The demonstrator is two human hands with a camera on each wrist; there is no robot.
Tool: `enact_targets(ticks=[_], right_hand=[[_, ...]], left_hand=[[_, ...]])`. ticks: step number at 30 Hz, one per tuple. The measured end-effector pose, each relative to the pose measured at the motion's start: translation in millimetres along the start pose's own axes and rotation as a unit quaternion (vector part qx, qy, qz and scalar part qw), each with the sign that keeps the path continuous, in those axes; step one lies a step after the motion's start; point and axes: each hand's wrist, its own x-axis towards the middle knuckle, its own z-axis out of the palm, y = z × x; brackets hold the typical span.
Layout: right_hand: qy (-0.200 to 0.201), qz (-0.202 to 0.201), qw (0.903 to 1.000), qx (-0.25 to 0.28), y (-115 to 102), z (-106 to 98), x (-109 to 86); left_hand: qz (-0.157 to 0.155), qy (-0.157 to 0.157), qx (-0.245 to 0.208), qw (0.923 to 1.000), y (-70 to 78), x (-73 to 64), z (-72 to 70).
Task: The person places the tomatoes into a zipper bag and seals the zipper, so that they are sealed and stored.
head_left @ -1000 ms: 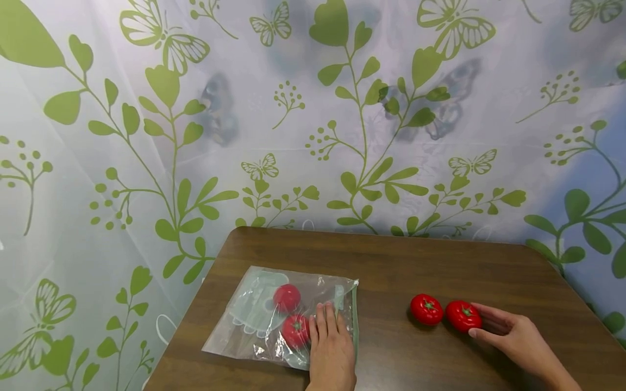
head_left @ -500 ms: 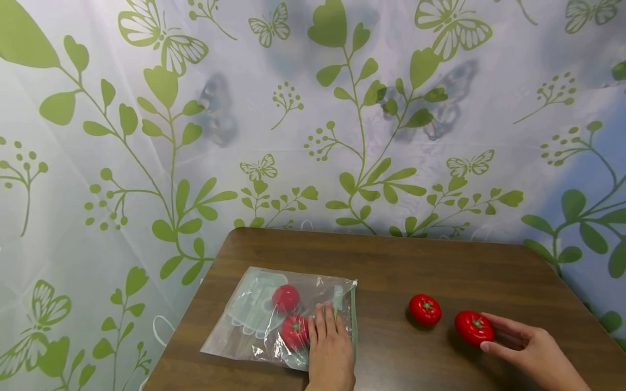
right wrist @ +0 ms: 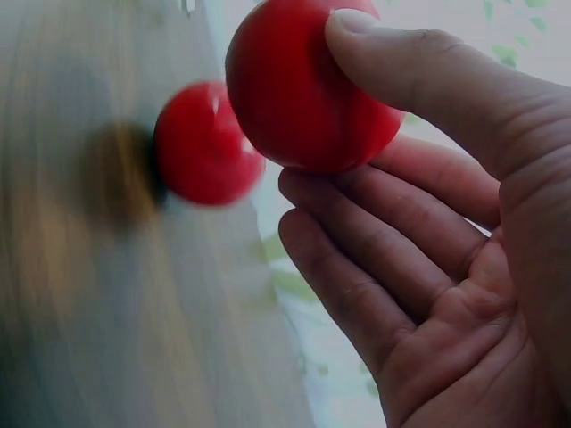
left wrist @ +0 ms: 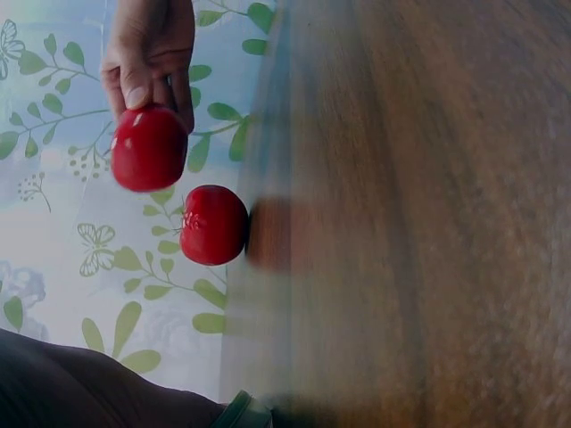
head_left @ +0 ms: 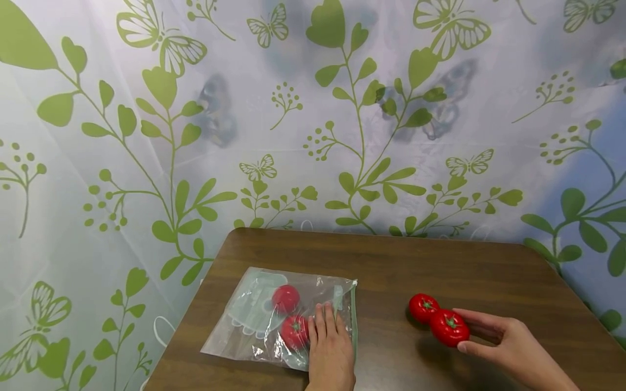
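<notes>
In the head view, my right hand [head_left: 504, 339] pinches a shiny red tomato [head_left: 449, 328] between thumb and fingers. This tomato is lifted off the table, as the left wrist view shows with the held tomato [left wrist: 149, 150]. A second tomato [head_left: 423, 307] sits on the table just behind it, partly overlapped in the head view. My left hand [head_left: 331, 350] lies with straight fingers on the zip end of a clear plastic bag [head_left: 227, 339]. Inside the bag are two more tomatoes, one tomato [head_left: 286, 299] farther back and one tomato [head_left: 294, 331] beside my left fingertips.
A brown wooden table [head_left: 381, 260] carries everything. Pale green print [head_left: 259, 301] shows on the left part of the bag, whose green zip strip [head_left: 354, 320] runs down its right edge. Behind the table hangs a leaf-and-butterfly curtain [head_left: 293, 163].
My right hand first drew its tomato rightward, away from the other one, then brought it back left and upward. The left hand and the bag have stayed in place.
</notes>
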Motion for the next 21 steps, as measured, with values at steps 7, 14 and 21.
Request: enact_targets(ticks=[7, 14, 21], right_hand=[[-0.017, -0.052, 0.9980, 0.032, -16, 24, 16.1], [-0.021, -0.105, 0.9933, 0.043, -27, 52, 38.5], [-0.027, -0.145, 0.9866, 0.069, -35, 80, 59.5]], left_hand=[[0.002, 0.006, 0.003, 1.0000, -0.4, -0.6, 0.4], [0.007, 0.013, 0.007, 0.9999, -0.9, -0.3, 1.0], [0.003, -0.004, 0.008, 1.0000, -0.8, 0.8, -0.5]])
